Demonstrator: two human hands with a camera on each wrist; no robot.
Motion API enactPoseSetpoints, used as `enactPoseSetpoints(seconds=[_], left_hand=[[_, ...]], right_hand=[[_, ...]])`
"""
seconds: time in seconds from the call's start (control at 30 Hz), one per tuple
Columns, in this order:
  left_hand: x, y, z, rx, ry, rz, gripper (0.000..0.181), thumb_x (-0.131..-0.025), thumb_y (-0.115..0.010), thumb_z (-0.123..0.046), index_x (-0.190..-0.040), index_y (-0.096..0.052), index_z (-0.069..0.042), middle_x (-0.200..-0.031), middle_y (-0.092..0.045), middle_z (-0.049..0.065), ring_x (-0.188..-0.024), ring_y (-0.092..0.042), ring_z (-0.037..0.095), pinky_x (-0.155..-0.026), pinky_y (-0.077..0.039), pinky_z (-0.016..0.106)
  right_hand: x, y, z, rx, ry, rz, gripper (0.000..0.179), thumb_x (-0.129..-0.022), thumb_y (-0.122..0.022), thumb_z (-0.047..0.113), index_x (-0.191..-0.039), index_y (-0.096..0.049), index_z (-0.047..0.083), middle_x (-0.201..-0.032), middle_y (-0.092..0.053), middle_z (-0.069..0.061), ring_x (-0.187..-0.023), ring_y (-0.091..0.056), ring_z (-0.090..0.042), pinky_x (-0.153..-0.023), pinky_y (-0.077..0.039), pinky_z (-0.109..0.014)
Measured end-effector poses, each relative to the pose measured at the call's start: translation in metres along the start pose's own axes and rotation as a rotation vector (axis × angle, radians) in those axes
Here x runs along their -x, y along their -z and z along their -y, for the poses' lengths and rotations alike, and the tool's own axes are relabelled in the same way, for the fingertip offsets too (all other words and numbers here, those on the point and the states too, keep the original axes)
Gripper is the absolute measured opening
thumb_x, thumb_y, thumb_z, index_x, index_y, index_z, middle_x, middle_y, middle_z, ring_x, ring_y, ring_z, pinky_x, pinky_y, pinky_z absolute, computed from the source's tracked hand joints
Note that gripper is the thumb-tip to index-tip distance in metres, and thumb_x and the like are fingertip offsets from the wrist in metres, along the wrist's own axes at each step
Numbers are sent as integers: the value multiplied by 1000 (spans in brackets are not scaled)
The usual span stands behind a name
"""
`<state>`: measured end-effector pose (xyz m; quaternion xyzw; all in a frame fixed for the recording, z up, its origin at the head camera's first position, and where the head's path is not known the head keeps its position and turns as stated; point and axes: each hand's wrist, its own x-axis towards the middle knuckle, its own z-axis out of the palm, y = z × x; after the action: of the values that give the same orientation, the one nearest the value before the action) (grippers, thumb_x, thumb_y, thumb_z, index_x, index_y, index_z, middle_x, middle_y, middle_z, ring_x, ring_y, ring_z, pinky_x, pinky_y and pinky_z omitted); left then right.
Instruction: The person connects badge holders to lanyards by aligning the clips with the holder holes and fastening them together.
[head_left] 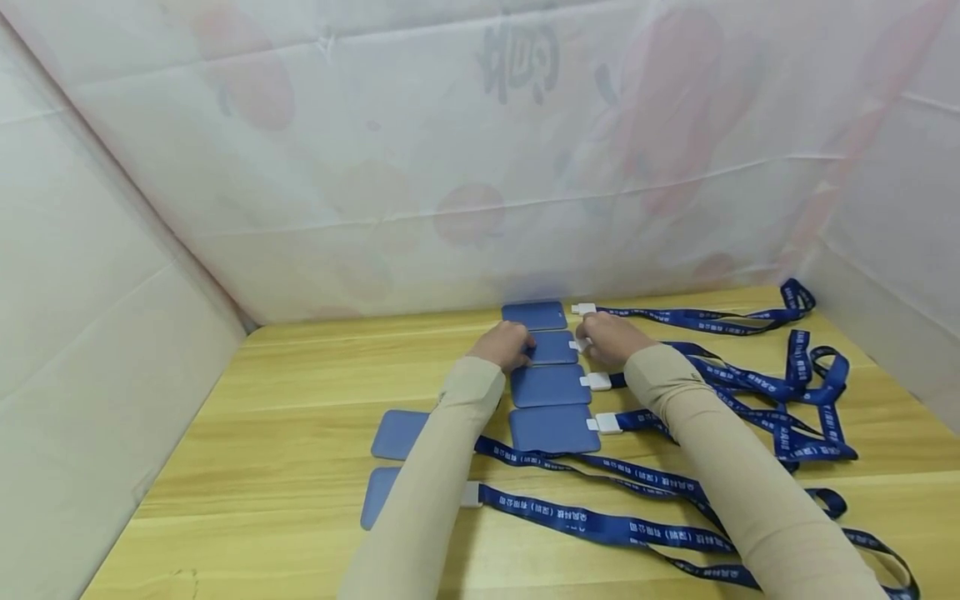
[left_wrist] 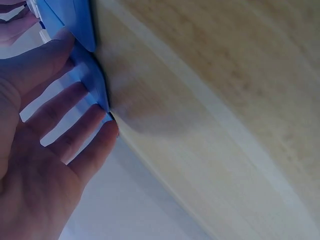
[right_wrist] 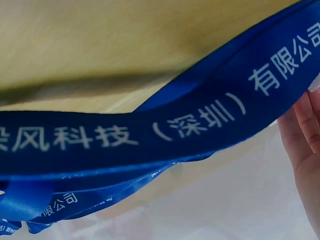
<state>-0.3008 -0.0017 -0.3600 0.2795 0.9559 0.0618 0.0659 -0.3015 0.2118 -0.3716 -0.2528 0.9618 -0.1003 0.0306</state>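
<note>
Four blue card holders lie in a column, one of them, the second from the back (head_left: 553,347), between my two hands. My left hand (head_left: 504,346) rests at its left side. In the left wrist view, the thumb of my left hand (left_wrist: 55,140) lies over a blue holder (left_wrist: 90,75) and the other fingers, spread and nearly straight, touch the holders' edges. At the same holder's right end, my right hand (head_left: 613,337) pinches the white clip (head_left: 579,344) of a blue lanyard (right_wrist: 100,142). Only part of my right hand (right_wrist: 305,145) shows at the right wrist view's edge.
The back holder (head_left: 534,315) has a lanyard with a white clip (head_left: 585,308) beside it. Nearer holders (head_left: 551,386) have clips at their right ends. Two more holders (head_left: 397,433) lie front left, partly behind my left sleeve. Lanyard straps (head_left: 795,387) tangle at right. Cloth walls (head_left: 480,150) surround the wooden table.
</note>
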Motion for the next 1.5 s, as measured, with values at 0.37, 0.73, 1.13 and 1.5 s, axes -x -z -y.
enactPoseSetpoints(seconds=[0.37, 0.73, 1.13, 1.5], left_hand=[[-1, 4, -1, -46, 7, 10, 37, -92, -78, -23, -127, -73, -12, -132, -66, 5, -125, -59, 21, -104, -49, 33], [-11, 19, 6, -7, 1, -22, 38, -97, -71, -25, -133, -69, -11, -134, -65, 5, -127, -58, 22, -107, -46, 33], [-22, 17, 10, -29, 73, -20, 36, -103, -63, -29, -136, -67, -17, -138, -63, 3, -127, -58, 20, -105, -49, 34], [-28, 11, 13, -14, 94, -31, 34, -105, -60, -26, -137, -66, -17, -140, -61, 3, -129, -55, 21, -107, -46, 35]], right_hand=[[-7, 4, -3, -23, -8, 63, 26, -90, -68, -4, -115, -69, -12, -117, -68, -27, -112, -63, -43, -95, -54, -50], [-12, 16, -19, -22, 2, -10, 35, -94, -71, 12, -119, -67, -13, -104, -69, -23, -91, -67, -34, -82, -56, -49], [-11, 26, -24, -56, -46, -1, 30, -97, -66, 4, -121, -66, -14, -121, -64, -31, -107, -64, -44, -89, -55, -53], [-14, 23, -29, 34, 3, -104, 23, -91, -61, -8, -111, -72, -12, -113, -69, -29, -104, -66, -44, -89, -57, -53]])
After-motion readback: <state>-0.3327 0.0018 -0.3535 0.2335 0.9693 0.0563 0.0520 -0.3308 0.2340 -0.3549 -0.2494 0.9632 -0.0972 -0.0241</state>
